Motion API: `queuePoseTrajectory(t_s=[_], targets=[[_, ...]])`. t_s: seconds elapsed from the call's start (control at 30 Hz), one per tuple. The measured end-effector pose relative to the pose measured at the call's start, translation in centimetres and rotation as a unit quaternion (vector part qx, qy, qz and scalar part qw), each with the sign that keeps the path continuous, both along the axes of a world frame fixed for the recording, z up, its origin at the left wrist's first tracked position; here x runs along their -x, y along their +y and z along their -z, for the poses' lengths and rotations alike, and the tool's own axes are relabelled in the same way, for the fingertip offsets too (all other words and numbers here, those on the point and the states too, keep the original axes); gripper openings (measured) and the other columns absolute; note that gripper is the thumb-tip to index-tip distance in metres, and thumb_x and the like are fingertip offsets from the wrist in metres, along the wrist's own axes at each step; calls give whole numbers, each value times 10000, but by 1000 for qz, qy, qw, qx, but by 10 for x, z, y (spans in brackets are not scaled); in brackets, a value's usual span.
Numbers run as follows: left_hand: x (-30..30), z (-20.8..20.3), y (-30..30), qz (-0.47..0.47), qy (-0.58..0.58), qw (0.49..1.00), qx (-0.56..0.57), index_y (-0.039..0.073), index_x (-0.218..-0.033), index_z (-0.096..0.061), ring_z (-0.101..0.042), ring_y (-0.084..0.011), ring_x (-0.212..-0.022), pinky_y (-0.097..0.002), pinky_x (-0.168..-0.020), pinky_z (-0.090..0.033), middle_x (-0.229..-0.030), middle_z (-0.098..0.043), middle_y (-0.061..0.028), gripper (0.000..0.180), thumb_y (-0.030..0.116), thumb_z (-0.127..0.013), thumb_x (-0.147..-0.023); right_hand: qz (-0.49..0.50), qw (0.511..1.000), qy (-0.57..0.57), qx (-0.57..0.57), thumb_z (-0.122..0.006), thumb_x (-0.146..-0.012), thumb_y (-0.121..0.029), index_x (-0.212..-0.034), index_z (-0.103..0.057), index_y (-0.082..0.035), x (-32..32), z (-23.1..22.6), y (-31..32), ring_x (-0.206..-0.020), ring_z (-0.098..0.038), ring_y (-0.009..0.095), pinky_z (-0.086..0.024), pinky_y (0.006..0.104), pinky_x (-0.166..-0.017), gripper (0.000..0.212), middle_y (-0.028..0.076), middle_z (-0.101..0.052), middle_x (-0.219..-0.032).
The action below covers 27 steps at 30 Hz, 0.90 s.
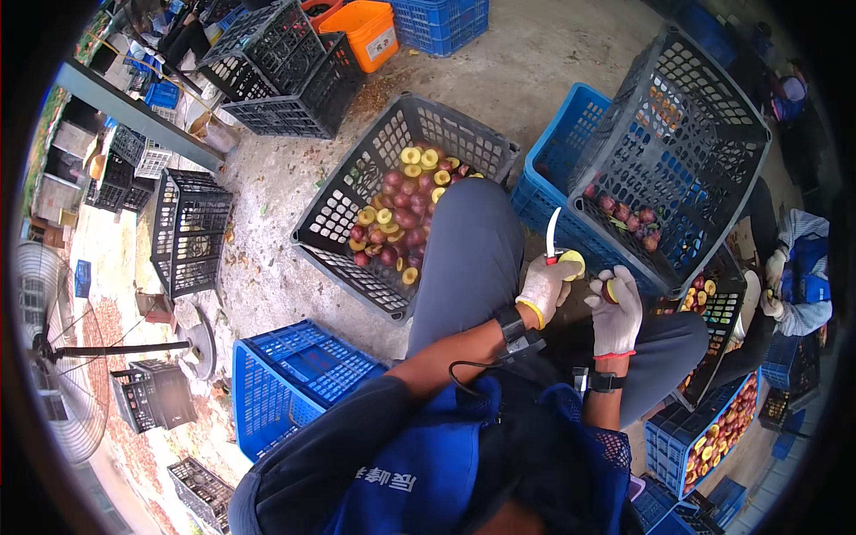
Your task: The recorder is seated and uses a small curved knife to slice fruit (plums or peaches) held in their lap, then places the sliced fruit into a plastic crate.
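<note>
My left hand (541, 288), in a white glove with a yellow cuff, is closed round a small curved knife (553, 232) with a red handle, its blade pointing up. A cut plum half (572, 262) with yellow flesh sits at its fingertips. Close beside it, my right hand (617, 316), gloved with a red cuff, pinches another cut plum piece (610, 291). Beyond my raised left knee stands a black crate (343, 192) with whole and halved plums (406, 209). To the right, a tilted black crate (713, 169) holds several dark plums (629, 218) in its lower corner.
A blue crate (548, 178) supports the tilted one. Another blue crate (294, 374) stands at my left. Crates of cut plums (713, 446) are at the lower right, near a co-worker (802, 267). Stacked black crates (285, 71), an orange bucket (361, 31) and a fan (62, 348) stand farther off.
</note>
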<state>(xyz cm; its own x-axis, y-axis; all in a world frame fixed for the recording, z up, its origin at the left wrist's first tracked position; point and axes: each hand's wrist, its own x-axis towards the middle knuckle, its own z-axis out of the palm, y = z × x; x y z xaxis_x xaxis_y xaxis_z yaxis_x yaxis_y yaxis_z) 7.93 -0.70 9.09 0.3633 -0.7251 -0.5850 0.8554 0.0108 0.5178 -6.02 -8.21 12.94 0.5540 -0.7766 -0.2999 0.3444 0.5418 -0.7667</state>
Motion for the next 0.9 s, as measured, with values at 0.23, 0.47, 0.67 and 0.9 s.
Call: queuePoseTrajectory(t_s=[0.23, 0.47, 0.67, 0.9], targets=[[-5, -7, 14, 45, -24, 998, -42, 70, -944, -667, -429, -101, -414, -278, -392, -301, -676, -637, -66, 159, 186, -722, -850, 9, 1000, 25, -2, -627, -1008, -175, -1250, -590, -53, -24, -19, 16, -820, -640, 168, -499, 254, -592, 273, 90, -646, -1047], [-13, -16, 22, 83, -1, 995, -53, 68, -907, -663, -424, -100, -406, -283, -381, -283, -632, -597, -51, 174, 219, -726, -847, 17, 998, 54, 6, -598, -1023, -207, -1213, -584, -90, -30, -28, 16, -789, -603, 130, -445, 236, -583, 223, 42, -628, -1014], [-13, -49, 25, 46, -68, 997, -2, 89, -954, -691, -512, -55, -508, -223, -433, -356, -708, -628, 16, 154, 233, -738, -923, 117, 991, 24, 64, -653, -993, -219, -1232, -592, -83, 8, -52, -16, -813, -623, 148, -464, 241, -612, 282, 60, -643, -1035], [-80, -129, 52, -112, -387, 915, 27, 7, -1114, -702, -579, -63, -653, -207, -564, -437, -854, -683, -28, 224, 123, -712, -921, 291, 878, 218, 311, -671, -964, -132, -1284, -620, 12, 127, -108, -101, -1027, -637, 183, -516, 304, -871, 355, 106, -647, -1194]])
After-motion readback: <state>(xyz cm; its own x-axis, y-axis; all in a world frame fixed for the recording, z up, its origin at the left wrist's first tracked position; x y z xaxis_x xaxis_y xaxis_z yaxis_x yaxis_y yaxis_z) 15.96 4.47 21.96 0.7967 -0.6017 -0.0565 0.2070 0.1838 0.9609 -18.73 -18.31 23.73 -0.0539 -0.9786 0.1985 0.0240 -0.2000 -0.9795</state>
